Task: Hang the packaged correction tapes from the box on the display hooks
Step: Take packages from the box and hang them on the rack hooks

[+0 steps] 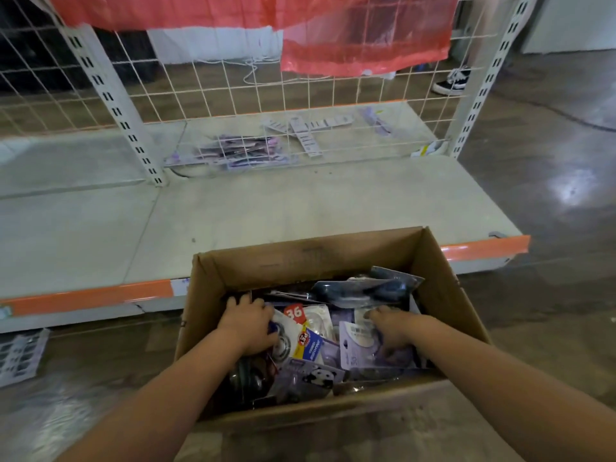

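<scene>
The packaged correction tapes (333, 341) lie in a loose, overlapping heap inside the cardboard box (443, 295), which stands open-topped on the floor (550, 195) directly in front of me. My left hand (248, 323) is down inside the box at its left side, palm down, fingers curled over a white-backed package with a red "36" label (295, 313); I cannot tell whether the fingers actually close round it or only press on it. My right hand (390, 328) is inside the box at its right side, well apart from the left hand, fingers bent down onto a pale purple package (358, 348); whether it grips that package cannot be determined. Nearer to me in the box lies a purple package with a panda print (318, 378), and toward the far wall of the box dark blue packages (373, 288) rest tilted on the heap. Just beyond the box is the low base shelf (266, 208) of a display rack, with an orange strip (90, 296) along its front edge. Farther beyond the box, at the back of that shelf, rises a white wire grid panel (233, 81) between slotted uprights (113, 105). Behind the grid, more purple packages (240, 151) and white card strips (310, 128) lie flat. Red plastic sheeting (350, 31) hangs over the top of the grid. Beyond the box to the right, past the rack, a black-and-white shoe (455, 81) stands on the floor. Left of the box, a printed sheet (20, 356) lies on the floor.
</scene>
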`<state>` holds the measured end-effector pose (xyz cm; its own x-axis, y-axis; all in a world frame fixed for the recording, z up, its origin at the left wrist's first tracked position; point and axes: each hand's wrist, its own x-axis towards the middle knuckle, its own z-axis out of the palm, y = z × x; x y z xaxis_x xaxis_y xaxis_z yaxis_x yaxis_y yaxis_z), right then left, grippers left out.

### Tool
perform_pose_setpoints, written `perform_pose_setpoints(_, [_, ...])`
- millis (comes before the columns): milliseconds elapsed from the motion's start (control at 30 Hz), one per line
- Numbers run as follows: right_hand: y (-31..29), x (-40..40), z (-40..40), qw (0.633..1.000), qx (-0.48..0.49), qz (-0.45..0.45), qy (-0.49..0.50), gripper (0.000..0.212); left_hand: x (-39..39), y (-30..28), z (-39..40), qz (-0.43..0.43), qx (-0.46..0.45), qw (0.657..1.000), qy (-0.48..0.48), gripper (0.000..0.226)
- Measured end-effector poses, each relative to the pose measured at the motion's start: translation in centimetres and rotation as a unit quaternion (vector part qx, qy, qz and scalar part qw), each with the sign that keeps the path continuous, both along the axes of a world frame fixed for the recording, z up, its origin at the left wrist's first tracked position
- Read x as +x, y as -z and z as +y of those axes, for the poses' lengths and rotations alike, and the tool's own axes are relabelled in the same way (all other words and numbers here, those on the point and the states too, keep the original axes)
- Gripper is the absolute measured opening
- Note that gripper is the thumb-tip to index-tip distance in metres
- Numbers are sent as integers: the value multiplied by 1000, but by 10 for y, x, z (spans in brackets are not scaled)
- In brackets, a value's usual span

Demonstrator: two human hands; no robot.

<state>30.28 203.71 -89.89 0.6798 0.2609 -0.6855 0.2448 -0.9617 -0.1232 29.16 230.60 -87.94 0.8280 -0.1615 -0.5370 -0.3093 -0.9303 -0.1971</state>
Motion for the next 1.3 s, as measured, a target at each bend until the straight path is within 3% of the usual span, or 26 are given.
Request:
perform_pose_setpoints(167, [5,3,-2,999,-21,38,-16,80,5,-2,-19,-55,40,992,103,64])
perform_pose_setpoints(333, [10,0,-5,999,-14,40,5,71,2,15,-34,45,48,992,111,76])
perform_pose_setpoints(467, [5,-1,-6,997,23,63,44,59,8,9,-32,52,68,988,131,74])
perform_pose_setpoints(667, [5,-5,-2,992,51,114,29,48,22,-3,-22,83,64,975,197,54])
perform_pose_setpoints(800, [-7,-4,-5,984,116,124,54,40,24,-13,-11,126,-32,980,151,45])
perform_pose_setpoints(900, [-16,2,-10,967,204,115,97,26,29,-21,-5,131,-196,970,52,38])
perform_pose_setpoints(967, [-21,3,-12,932,294,139,158,27,33,-29,-5,120,-338,933,-37,31])
perform_pose_setpoints(1100, [-29,5,-12,836,434,175,286,46,34,-39,-7,138,-543,812,-163,30])
perform_pose_setpoints(1200, [-39,6,-10,794,474,194,328,52,32,-37,-7,181,-613,722,-265,23])
perform_pose_setpoints(1300, [-52,4,-8,753,495,208,380,47,28,-40,-5,200,-636,671,-325,22])
